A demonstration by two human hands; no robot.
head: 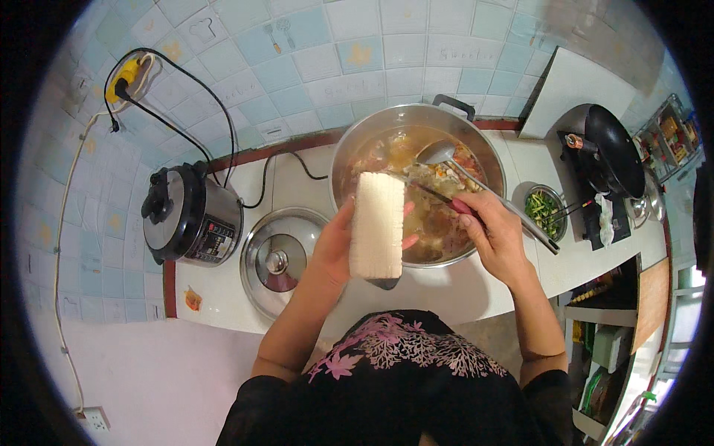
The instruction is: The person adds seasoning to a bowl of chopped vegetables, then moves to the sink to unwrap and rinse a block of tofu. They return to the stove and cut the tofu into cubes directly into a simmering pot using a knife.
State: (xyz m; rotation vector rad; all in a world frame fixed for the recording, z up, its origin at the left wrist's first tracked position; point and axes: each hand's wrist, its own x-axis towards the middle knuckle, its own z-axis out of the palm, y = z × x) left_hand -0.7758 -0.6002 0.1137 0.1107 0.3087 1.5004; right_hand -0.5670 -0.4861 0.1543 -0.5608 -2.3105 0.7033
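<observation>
A pale block of what looks like tofu (377, 226) lies on my left hand (337, 240), whose fingertips show past its far side. Fine cut lines notch the block's right edge. In my right hand (493, 234) is a knife (432, 192) with a red handle, its blade pointing left to the block's upper right corner. Both hands are above a large metal pot (343, 148) of brownish broth with pieces of food in it. A metal ladle (438, 151) rests in the pot, its long handle running over the rim beneath my right hand.
Left of the pot lies a glass lid (256, 240); an electric pressure cooker (192, 214) stands beyond it. On the right are a bowl of chopped greens (542, 212) and a black wok (613, 150) on a stove. Black cords (228, 111) hang along the tiled wall.
</observation>
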